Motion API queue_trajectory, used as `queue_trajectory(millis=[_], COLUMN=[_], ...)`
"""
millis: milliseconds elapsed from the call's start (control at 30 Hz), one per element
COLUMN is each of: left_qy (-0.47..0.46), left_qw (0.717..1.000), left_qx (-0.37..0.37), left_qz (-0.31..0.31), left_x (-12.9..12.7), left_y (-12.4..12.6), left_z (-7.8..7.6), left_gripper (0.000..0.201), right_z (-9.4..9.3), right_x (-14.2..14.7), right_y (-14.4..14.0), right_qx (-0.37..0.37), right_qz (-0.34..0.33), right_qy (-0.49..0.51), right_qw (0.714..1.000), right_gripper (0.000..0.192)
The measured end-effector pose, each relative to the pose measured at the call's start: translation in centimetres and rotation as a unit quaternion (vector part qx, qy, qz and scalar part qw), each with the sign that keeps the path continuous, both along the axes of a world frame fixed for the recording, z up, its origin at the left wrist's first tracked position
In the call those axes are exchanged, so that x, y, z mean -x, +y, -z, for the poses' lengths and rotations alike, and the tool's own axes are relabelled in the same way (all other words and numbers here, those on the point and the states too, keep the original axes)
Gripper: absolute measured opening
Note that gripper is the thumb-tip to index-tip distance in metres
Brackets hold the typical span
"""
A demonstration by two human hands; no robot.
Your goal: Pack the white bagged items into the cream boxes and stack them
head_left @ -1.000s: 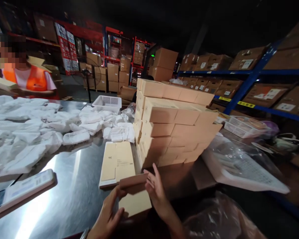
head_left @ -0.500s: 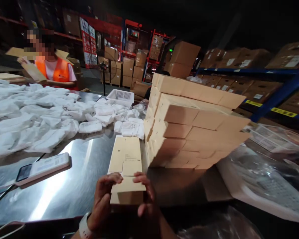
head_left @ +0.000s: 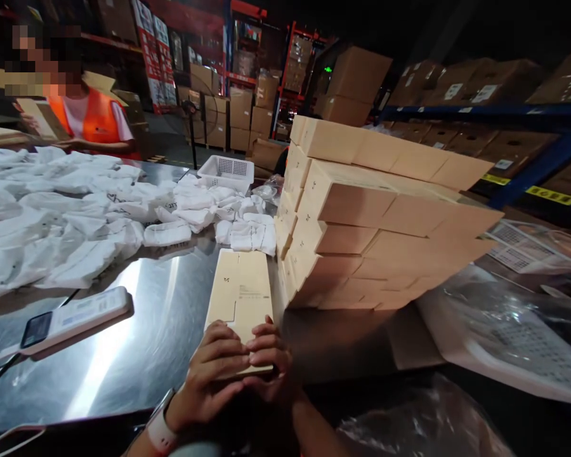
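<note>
Together, 2 hands, left hand (head_left: pixel 215 368) and right hand (head_left: pixel 269 358), fingers curled, pressing 1 flat carton (head_left: pixel 240 298); 1 box stack (head_left: pixel 361 216) beside.

Small dark logo mark, perhaps an "M", on flat beige carton (head_left: pixel 240 289), finer print illegible

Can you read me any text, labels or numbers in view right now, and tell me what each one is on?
No text can be read.
Flat carton under both hands: a small mark and print lines, too small.
Stacked boxes: small end marks, unreadable.
Handheld device: label lines, blurred.
Red banners on the far rack: print too blurred.
Shelf box labels: white stickers, unreadable.
</note>
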State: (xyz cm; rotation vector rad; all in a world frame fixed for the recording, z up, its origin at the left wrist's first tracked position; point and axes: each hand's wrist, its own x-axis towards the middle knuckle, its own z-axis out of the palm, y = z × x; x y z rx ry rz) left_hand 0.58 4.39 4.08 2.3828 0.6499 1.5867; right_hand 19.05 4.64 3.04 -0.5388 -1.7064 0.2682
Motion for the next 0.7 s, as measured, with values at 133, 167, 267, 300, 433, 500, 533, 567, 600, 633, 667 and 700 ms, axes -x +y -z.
queue_trajectory(millis=[133, 167, 267, 300, 433, 500, 533, 567, 600, 633, 667, 700], left_qy=[0.014, 0.016, 0.013, 0.009, -0.012, -0.023, -0.028, -0.033, -0.038, -0.040, -0.037, -0.029], left_qw=[1.000, 1.000, 1.000, 1.000, 1.000, 0.999, 0.999, 0.999, 0.999, 0.999, 0.999, 0.999], left_qx=[0.000, 0.001, 0.001, 0.002, 0.013, 0.018, 0.021, 0.024, 0.028, 0.031, 0.036, 0.039], left_qz=[0.003, 0.004, -0.001, -0.003, -0.011, -0.016, -0.017, -0.016, -0.013, -0.008, -0.003, 0.003], left_x=[0.25, 0.31, 0.41, 0.41, 0.20, 0.09, 0.07, 0.07, 0.11, 0.17, 0.26, 0.35], left_y=[-0.06, -0.05, -0.01, -0.01, -0.11, -0.18, -0.20, -0.20, -0.18, -0.15, -0.13, -0.15], left_z=[0.04, 0.16, 0.49, 0.53, 0.50, 0.50, 0.51, 0.53, 0.53, 0.50, 0.46, 0.42], left_gripper=[0.027, 0.027, 0.026, 0.026, 0.022, 0.020, 0.019, 0.019, 0.018, 0.019, 0.020, 0.023], right_z=[-0.25, -0.26, -0.15, -0.08, 0.28, 0.41, 0.43, 0.42, 0.40, 0.41, 0.49, 0.70], right_x=[0.19, 0.22, 0.25, 0.23, 0.04, -0.13, -0.22, -0.30, -0.38, -0.45, -0.53, -0.61], right_y=[-0.37, -0.43, -0.49, -0.47, -0.31, -0.20, -0.16, -0.13, -0.14, -0.18, -0.26, -0.36], right_qx=[0.014, 0.017, 0.019, 0.018, 0.011, -0.001, -0.008, -0.014, -0.017, -0.019, -0.018, -0.016], right_qz=[0.026, 0.029, 0.037, 0.038, 0.026, 0.018, 0.016, 0.013, 0.011, 0.009, 0.004, 0.003], right_qy=[0.001, 0.000, -0.007, -0.011, -0.021, -0.025, -0.029, -0.033, -0.036, -0.036, -0.035, -0.034], right_qw=[1.000, 0.999, 0.999, 0.999, 0.999, 1.000, 0.999, 0.999, 0.999, 0.999, 0.999, 0.999], right_gripper=[0.030, 0.031, 0.033, 0.034, 0.029, 0.024, 0.022, 0.021, 0.020, 0.019, 0.018, 0.017])
